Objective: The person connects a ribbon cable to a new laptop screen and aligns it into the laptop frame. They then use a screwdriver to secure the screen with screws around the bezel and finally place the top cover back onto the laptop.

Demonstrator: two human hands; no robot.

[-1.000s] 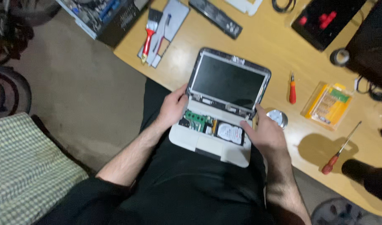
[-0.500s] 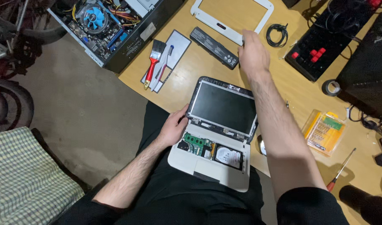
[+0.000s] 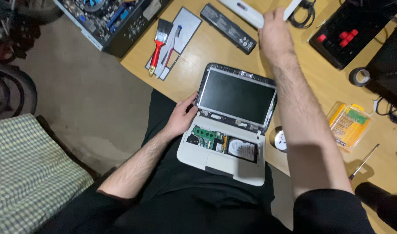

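Note:
A small white laptop (image 3: pixel 224 162) rests on my lap and the table edge, its keyboard removed so a green circuit board (image 3: pixel 206 135) and a silver hard drive (image 3: pixel 242 149) show. Its dark screen (image 3: pixel 236 96) stands open with no bezel around it. My left hand (image 3: pixel 181 117) grips the laptop's left side at the hinge. My right hand (image 3: pixel 274 32) reaches far across the table and closes on a white frame-shaped bezel panel (image 3: pixel 250 11) at the top edge of the view.
On the wooden table (image 3: pixel 207 52) lie a black battery bar (image 3: pixel 228 28), a red-handled brush (image 3: pixel 157 45) on a grey panel, a black box with red buttons (image 3: pixel 341 37), a tape roll (image 3: pixel 359 76), a yellow bit case (image 3: pixel 350 125) and a screwdriver (image 3: pixel 363 162). An open computer case (image 3: pixel 107 19) stands on the floor.
My right hand left the laptop's right side, stretched across the table and took hold of the white bezel panel. My left hand stayed on the laptop.

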